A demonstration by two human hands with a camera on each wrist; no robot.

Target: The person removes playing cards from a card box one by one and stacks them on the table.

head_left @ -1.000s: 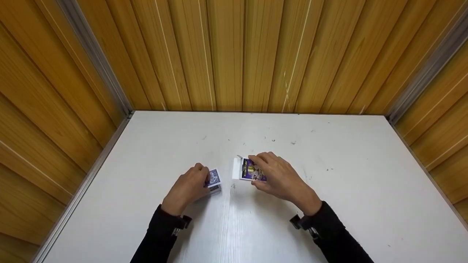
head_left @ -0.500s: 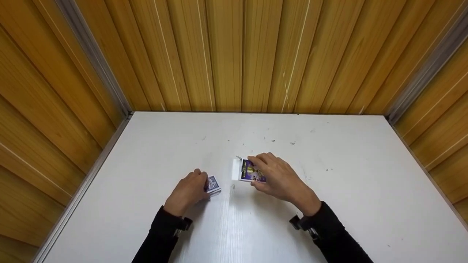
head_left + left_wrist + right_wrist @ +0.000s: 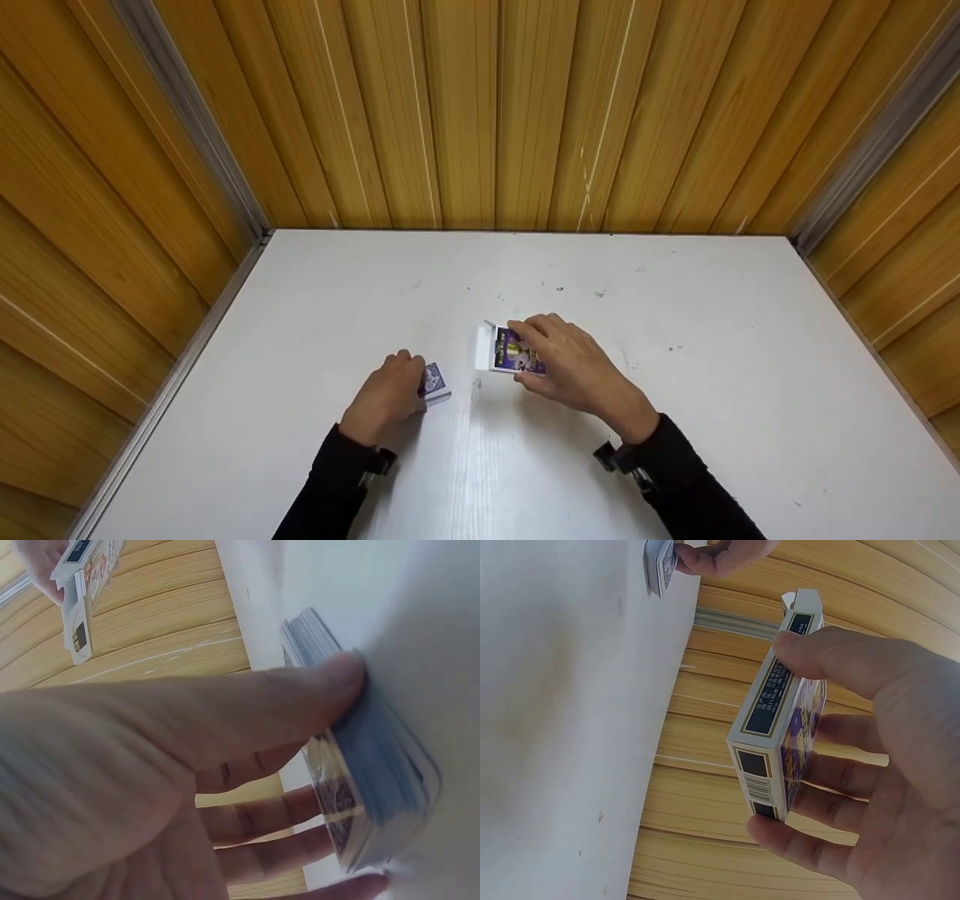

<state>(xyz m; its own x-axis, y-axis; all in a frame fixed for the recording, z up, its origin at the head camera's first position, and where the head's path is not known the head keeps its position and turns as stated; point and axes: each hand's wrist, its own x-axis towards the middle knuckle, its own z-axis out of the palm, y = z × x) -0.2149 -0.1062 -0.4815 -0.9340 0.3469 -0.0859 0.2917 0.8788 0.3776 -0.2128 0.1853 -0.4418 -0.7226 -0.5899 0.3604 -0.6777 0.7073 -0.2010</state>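
My left hand (image 3: 386,394) grips a deck of playing cards (image 3: 433,384) from above, low at the table top. In the left wrist view the thumb presses one long side of the deck (image 3: 382,757), whose edges are slightly uneven, while the fingers reach round the far side. My right hand (image 3: 574,364) holds a purple and white card box (image 3: 516,352) above the table, its flap end turned toward the deck. Thumb and fingers pinch the box (image 3: 772,705) across its narrow sides in the right wrist view. The white end flap (image 3: 484,349) stands open.
Both hands are over a white table (image 3: 675,450) with small scuff marks. Wood-patterned panels (image 3: 465,112) rise behind it and at both sides, with grey metal strips (image 3: 195,112) at the corners. Black sleeves and wrist cameras (image 3: 615,455) are on both forearms.
My left hand has lowered the deck toward the table and drawn it slightly nearer; the loosely spread cards now sit closer together. The right hand and box have hardly moved.
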